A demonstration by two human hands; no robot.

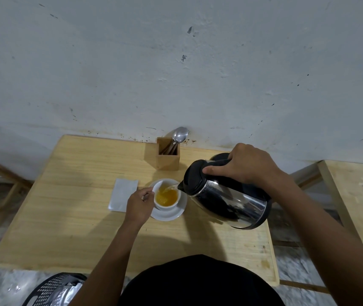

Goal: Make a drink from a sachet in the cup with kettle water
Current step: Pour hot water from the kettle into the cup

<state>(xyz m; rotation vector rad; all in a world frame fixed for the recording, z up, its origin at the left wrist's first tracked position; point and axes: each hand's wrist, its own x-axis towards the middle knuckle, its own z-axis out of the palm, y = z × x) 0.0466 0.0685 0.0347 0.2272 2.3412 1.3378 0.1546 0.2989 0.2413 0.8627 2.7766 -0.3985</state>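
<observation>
Two hands share the pour: the right hand (245,165), fingers closed round the handle, tips the steel kettle (227,196) so water streams into the white cup (165,198), while the left hand (138,205) pinches the cup's handle, seemingly steadying it on its saucer (176,214).
</observation>
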